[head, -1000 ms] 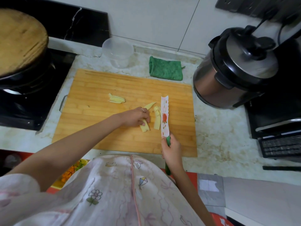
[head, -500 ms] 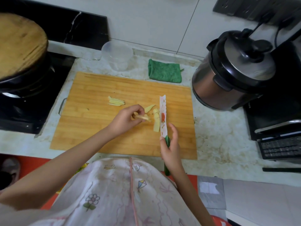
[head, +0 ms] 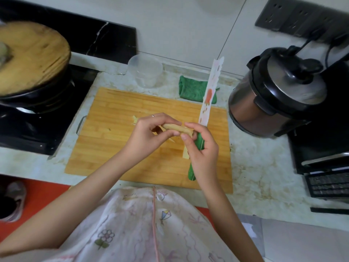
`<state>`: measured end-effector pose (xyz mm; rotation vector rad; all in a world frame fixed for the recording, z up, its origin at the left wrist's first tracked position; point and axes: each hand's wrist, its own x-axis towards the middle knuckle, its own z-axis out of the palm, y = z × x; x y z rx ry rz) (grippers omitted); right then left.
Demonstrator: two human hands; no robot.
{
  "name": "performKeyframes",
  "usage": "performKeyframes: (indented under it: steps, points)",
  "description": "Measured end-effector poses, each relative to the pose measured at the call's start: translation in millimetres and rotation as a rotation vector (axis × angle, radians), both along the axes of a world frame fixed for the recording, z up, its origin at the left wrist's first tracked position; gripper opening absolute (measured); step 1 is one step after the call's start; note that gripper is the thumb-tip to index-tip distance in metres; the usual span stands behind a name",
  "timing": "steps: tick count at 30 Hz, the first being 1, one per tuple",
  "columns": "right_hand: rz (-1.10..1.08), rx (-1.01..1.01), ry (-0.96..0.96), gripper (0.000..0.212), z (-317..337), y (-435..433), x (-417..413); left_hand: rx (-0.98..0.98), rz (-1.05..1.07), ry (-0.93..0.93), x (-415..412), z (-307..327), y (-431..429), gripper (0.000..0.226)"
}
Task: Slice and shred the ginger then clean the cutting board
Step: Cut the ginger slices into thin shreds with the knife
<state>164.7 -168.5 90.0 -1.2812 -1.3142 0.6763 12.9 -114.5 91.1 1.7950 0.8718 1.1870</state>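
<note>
A piece of ginger (head: 175, 128) is held above the cutting board (head: 113, 148), pinched between the thumb and curled fingers of the left hand (head: 145, 137). Its other end is touched by the thumb and forefinger of the right hand (head: 204, 154), whose remaining fingers are wrapped round the green handle of the knife (head: 204, 110) (blade pointed away, past the board's far edge). A pale slice (head: 186, 155) is seen on the board beneath the right hand. A green cloth (head: 188, 87) is set just beyond the board's far edge, a pressure cooker (head: 273, 95) to its right.
</note>
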Motion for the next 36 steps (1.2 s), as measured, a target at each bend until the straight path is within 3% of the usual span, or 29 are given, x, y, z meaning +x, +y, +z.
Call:
performKeyframes:
  steps: [5, 10, 19, 23, 26, 31, 36]
  points:
    - [-0.02, -0.054, 0.069, 0.008, 9.6, 4.4, -2.5, -0.219, -0.083, -0.1, 0.7, 11.8, -2.7, 0.015]
    - [-0.03, -0.146, 0.22, 0.009, 15.9, 1.3, -10.4, -0.409, -0.052, -0.309, 3.8, 13.4, -7.0, 0.016]
    - [-0.017, -0.264, 0.402, 0.013, 27.0, 3.0, -18.6, -0.395, 0.051, -0.305, 1.9, 27.2, -5.4, 0.016]
    - [0.021, -0.325, 0.681, 0.012, 40.2, 10.2, -21.5, -0.415, 0.05, -0.389, 8.8, 42.5, -6.5, 0.022]
    - [0.09, -0.394, 0.813, 0.012, 47.7, 16.3, -20.4, -0.334, 0.058, -0.344, 13.1, 50.9, -4.7, 0.02]
    - [0.204, -0.474, 0.915, 0.021, 56.0, 18.8, -20.5, -0.262, 0.125, -0.26, 20.3, 59.5, -3.9, 0.018]
    - [0.266, -0.523, 0.916, 0.023, 56.6, 19.1, -21.8, -0.322, 0.134, -0.29, 22.2, 66.9, -6.1, 0.016]
